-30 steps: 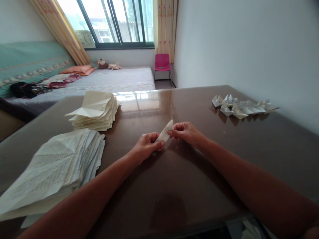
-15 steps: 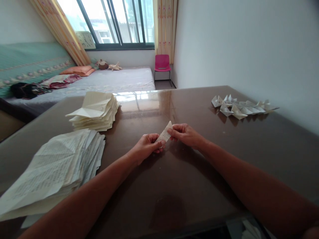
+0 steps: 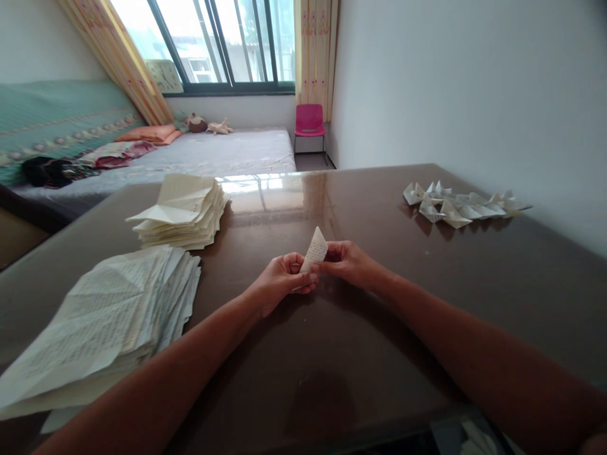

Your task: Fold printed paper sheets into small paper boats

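Note:
A small folded piece of paper (image 3: 315,250) with writing on it is held up between both hands, over the middle of the brown table. Its pointed end faces up and away from me. My left hand (image 3: 286,275) pinches its lower left part, thumb on top. My right hand (image 3: 345,260) grips its lower right edge, with the thumb close to the left thumb. The fingers behind the paper are partly hidden.
On the left of the table (image 3: 379,366) lie a stack of written sheets (image 3: 109,309) and a stack of yellowish sheets (image 3: 183,212). Several folded paper boats (image 3: 455,208) stand at the far right near the wall. Beyond are a bed (image 3: 246,148) and a pink chair (image 3: 310,120).
The folded paper has turned more upright and shows a wider face. My right hand has shifted its grip down toward the left thumb.

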Tool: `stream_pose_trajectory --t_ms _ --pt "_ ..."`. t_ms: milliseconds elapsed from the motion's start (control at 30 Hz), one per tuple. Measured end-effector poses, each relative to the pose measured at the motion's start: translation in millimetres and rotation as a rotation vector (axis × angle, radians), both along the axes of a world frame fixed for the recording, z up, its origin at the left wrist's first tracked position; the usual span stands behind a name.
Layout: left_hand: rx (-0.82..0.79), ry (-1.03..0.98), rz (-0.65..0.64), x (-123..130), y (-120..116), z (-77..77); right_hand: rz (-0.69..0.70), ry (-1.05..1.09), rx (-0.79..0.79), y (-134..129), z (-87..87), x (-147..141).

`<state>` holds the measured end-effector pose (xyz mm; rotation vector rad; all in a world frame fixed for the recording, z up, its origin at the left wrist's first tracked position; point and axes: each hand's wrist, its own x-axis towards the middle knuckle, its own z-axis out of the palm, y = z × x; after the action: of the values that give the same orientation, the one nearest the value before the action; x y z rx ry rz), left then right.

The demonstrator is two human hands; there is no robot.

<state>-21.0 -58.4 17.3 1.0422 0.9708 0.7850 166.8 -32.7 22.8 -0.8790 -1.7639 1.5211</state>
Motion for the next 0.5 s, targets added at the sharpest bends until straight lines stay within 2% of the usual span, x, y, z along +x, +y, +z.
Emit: stream_pose_trajectory --t_ms 67,200,300,500 --pt "0.013 0.001 0.017 2 0 0.0 -0.016 0.012 -0.016 0 0.1 0" --pt "0.044 0.000 -0.038 2 0 0.6 -0.094 -0.038 0.005 5 -1.2 5" --pt "0.047 0.015 -0.077 2 -1 1.5 -0.156 -0.077 0.072 10 -2.7 10" --pt "0.048 0.042 -0.128 3 -2 4.8 -0.193 -0.094 0.186 10 -2.4 10"
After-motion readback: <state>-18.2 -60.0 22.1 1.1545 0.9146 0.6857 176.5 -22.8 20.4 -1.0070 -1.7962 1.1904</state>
